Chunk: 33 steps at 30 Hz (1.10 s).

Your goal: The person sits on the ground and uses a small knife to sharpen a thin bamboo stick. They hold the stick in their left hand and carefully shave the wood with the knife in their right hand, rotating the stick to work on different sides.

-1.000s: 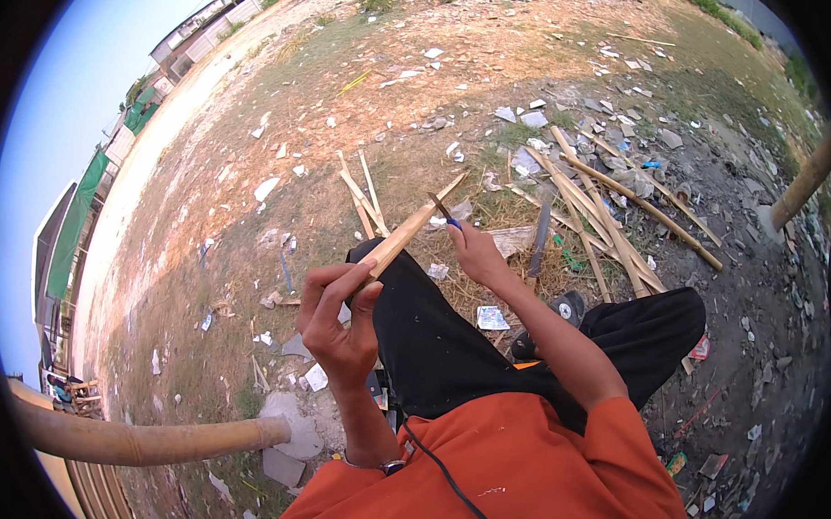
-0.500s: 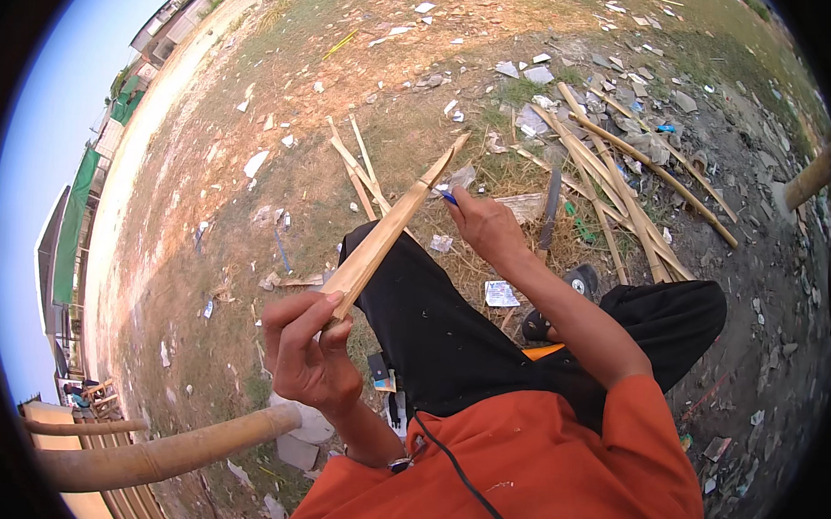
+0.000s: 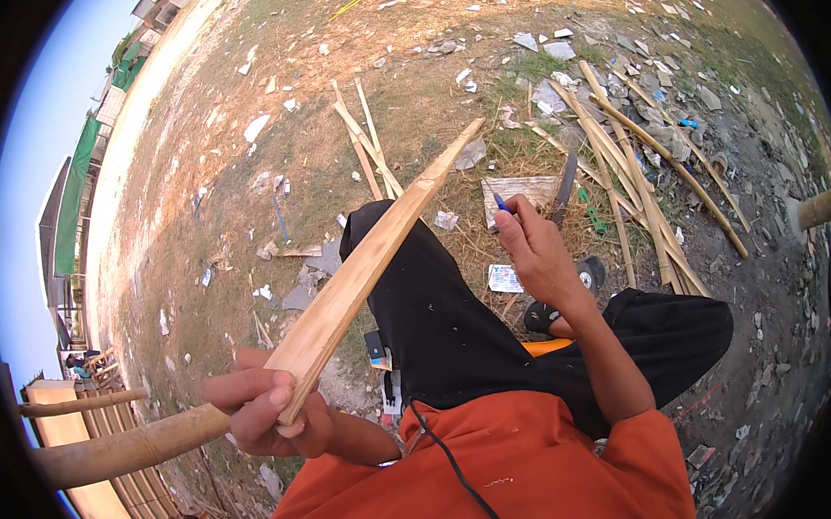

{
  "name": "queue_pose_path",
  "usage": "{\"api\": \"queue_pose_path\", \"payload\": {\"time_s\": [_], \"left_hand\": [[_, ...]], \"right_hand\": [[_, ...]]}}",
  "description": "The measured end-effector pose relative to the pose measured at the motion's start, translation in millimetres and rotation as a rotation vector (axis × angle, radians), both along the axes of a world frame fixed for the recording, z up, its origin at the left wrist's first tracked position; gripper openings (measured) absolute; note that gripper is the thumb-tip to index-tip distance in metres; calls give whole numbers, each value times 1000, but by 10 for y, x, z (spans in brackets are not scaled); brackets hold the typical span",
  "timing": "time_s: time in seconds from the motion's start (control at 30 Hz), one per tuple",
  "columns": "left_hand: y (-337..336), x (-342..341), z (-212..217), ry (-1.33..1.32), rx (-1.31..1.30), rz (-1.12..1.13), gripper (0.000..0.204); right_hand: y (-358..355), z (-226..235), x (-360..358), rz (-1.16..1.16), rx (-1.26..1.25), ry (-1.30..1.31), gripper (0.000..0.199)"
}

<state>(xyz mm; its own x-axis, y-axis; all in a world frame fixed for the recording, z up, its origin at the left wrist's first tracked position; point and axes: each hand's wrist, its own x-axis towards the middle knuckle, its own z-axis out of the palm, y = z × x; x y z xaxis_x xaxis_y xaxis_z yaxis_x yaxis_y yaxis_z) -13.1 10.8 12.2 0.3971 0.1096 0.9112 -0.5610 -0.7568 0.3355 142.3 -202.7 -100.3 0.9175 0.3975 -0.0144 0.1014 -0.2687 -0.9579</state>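
Observation:
My left hand (image 3: 278,406) is closed on the near end of a long split bamboo piece (image 3: 369,267), thumb on top and fingers beneath. The piece slants up and away to the right over my left knee, narrowing toward its far end. My right hand (image 3: 537,250) is closed round a slim blue pen-like tool (image 3: 501,201), with only its blue end showing past the fingers. That tool is apart from the bamboo piece, to its right. Beyond the right hand, a dark, long-bladed knife (image 3: 565,187) lies on the ground by a flat weathered board (image 3: 518,194).
Several bamboo strips (image 3: 651,204) lie heaped at the right, and a few more strips (image 3: 369,139) cross ahead. A thick bamboo pole (image 3: 143,456) juts in at lower left; another pole (image 3: 820,208) stands at the right edge. Litter and a paper card (image 3: 504,278) dot the ground.
The bamboo piece and my left hand have come down and nearer, toward the left. My right hand has drawn the blue tool away from the piece, to the right and back.

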Motion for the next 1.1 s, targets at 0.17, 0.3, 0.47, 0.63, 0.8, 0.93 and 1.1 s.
{"api": "queue_pose_path", "payload": {"time_s": [0.17,0.3,0.47,0.63,0.8,0.93,1.1], "left_hand": [[-88,-3,33,46,95,-62,14],[-95,-32,27,72,136,-94,13],[-114,-59,11,76,113,-33,15],[-102,-68,49,90,110,-56,17],[-83,-82,51,115,119,-81,16],[-58,-108,29,120,126,-39,17],[-70,-94,38,131,110,3,14]], "right_hand": [[176,528,-463,245,144,-171,31],[235,383,-540,215,49,-258,31],[168,562,-700,286,102,-351,32],[93,741,-901,356,191,-360,32],[130,512,-832,253,83,-367,33],[208,253,-672,131,-17,-429,33],[206,278,-625,34,-131,-476,32]]}}
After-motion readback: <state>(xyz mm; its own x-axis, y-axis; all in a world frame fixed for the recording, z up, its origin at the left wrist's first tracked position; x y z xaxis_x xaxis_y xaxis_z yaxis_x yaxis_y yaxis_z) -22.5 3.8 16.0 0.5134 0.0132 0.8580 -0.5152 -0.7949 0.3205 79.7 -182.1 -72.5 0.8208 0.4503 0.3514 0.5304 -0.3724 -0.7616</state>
